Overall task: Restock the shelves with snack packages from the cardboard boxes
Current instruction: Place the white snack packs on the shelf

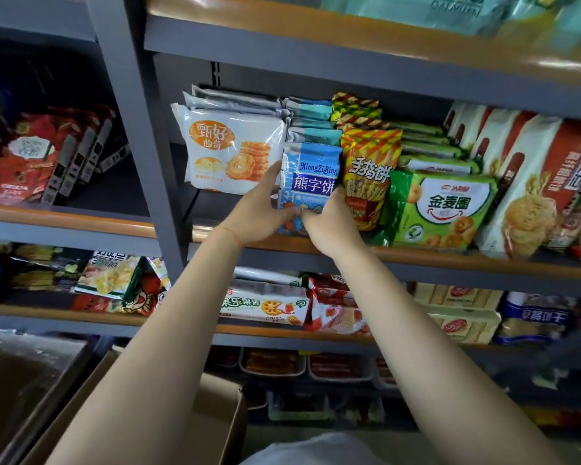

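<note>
The person is seating a blue-and-white plastic biscuit packet (pixel 311 186) upright at the front of its row on the grey metal shelf with a wooden edge (pixel 450 258), between the white cookie bag (pixel 230 149) and the orange-striped snack bag (pixel 369 176). The left hand (pixel 260 213) and right hand (pixel 329 226) clamp its lower sides, fingers curled round it. Next, probably: release, then reach into the brown cardboard box (pixel 215 414) below.

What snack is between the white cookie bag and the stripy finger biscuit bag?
In the head view, a row of blue bear biscuit packs. The left hand and right hand grip the front one.
</note>
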`<state>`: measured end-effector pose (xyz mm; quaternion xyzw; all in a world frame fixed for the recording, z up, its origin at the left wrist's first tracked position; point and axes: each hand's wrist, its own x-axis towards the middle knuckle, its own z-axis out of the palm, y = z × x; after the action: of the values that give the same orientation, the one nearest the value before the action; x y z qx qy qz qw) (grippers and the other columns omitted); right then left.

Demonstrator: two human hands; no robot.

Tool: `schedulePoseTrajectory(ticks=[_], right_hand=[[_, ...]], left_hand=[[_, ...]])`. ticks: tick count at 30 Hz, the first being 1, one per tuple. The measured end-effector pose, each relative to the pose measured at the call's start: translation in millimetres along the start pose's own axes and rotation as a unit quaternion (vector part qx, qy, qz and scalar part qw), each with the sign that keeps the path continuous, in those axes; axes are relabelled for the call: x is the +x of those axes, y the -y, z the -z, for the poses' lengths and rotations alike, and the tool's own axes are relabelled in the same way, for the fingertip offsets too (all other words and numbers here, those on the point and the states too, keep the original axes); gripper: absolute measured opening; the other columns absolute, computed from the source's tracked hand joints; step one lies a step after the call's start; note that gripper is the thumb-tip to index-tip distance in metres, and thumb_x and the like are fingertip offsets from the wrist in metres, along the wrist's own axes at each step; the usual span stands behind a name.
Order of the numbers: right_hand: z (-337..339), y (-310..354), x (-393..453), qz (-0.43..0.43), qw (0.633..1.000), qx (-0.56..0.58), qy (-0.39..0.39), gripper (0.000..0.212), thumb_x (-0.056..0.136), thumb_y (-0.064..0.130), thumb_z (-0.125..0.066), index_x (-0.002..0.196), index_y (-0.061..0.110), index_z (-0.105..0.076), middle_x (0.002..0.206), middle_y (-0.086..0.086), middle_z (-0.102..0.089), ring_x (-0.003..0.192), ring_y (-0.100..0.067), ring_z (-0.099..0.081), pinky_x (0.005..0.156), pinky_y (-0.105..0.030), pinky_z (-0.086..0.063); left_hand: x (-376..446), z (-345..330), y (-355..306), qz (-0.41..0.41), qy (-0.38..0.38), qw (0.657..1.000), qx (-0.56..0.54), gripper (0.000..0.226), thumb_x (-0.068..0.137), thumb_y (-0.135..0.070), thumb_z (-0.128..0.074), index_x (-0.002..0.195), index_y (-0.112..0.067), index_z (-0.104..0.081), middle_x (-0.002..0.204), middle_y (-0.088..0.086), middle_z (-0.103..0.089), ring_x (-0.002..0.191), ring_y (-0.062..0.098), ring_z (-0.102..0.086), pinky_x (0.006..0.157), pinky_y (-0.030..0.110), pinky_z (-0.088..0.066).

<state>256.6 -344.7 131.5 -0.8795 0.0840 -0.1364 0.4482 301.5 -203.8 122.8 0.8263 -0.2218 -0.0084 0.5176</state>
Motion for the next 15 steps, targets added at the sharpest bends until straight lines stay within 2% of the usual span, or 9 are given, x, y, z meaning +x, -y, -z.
schedulePoseTrajectory(ticks=[3,5,7,9,12,15], right_hand=[[5.0,1.0,3.1,0.004,0.999,0.039,0.006,0.040,0.089,0.009,-0.066,0.124,0.012,-0.045,0.116,-0.003,-0.064,0.099,-0.018,-0.063,0.059,-0.018,-0.040],[7.4,-3.5,0.8,0.021,0.999,0.042,0.005,0.039,0.089,0.010,-0.068,0.123,0.015,-0.048,0.114,0.002,-0.064,0.097,-0.014,-0.062,0.062,-0.014,-0.040],[8.4,-8.7,-1.6,0.042,0.998,0.036,0.003,0.039,0.091,0.013,-0.069,0.123,0.015,-0.048,0.113,0.007,-0.062,0.095,-0.009,-0.059,0.060,-0.005,-0.038],[9.1,-11.5,0.3,0.054,0.998,0.032,0.004,0.039,0.092,0.014,-0.068,0.125,0.014,-0.046,0.112,0.008,-0.060,0.093,-0.007,-0.057,0.057,-0.002,-0.038],[8.4,-13.3,5.6,0.067,0.998,-0.005,-0.010,0.047,0.094,0.017,-0.067,0.132,0.012,-0.040,0.118,0.003,-0.062,0.098,-0.012,-0.061,0.064,-0.015,-0.042],[4.3,-11.8,-1.7,0.112,0.990,-0.063,-0.066,0.079,0.090,0.016,-0.072,0.151,0.009,-0.023,0.132,-0.008,-0.058,0.112,-0.023,-0.063,0.074,-0.029,-0.050]], left_hand=[[0.9,1.5,0.5,-0.005,0.012,1.000,-0.001,0.083,0.092,-0.018,-0.073,0.158,-0.029,-0.022,0.136,-0.013,-0.055,0.129,0.007,-0.048,0.101,0.031,-0.047],[0.6,1.7,3.1,-0.010,0.013,1.000,0.007,0.085,0.091,-0.018,-0.074,0.158,-0.031,-0.022,0.141,-0.013,-0.055,0.134,0.007,-0.046,0.105,0.033,-0.045],[0.1,0.6,4.0,-0.011,0.005,1.000,0.020,0.087,0.091,-0.018,-0.075,0.158,-0.032,-0.022,0.144,-0.013,-0.054,0.132,0.003,-0.044,0.105,0.030,-0.042],[1.5,-1.1,4.0,-0.010,-0.008,1.000,0.023,0.086,0.090,-0.017,-0.074,0.158,-0.032,-0.023,0.143,-0.014,-0.053,0.130,0.001,-0.043,0.105,0.031,-0.042],[5.0,-2.9,2.1,0.000,-0.025,0.999,0.026,0.084,0.090,-0.018,-0.075,0.157,-0.029,-0.025,0.138,-0.014,-0.055,0.126,0.000,-0.044,0.103,0.031,-0.046],[6.9,-3.9,1.9,0.007,-0.033,0.999,0.029,0.086,0.089,-0.018,-0.076,0.157,-0.028,-0.024,0.138,-0.009,-0.056,0.127,0.003,-0.045,0.098,0.028,-0.046]])
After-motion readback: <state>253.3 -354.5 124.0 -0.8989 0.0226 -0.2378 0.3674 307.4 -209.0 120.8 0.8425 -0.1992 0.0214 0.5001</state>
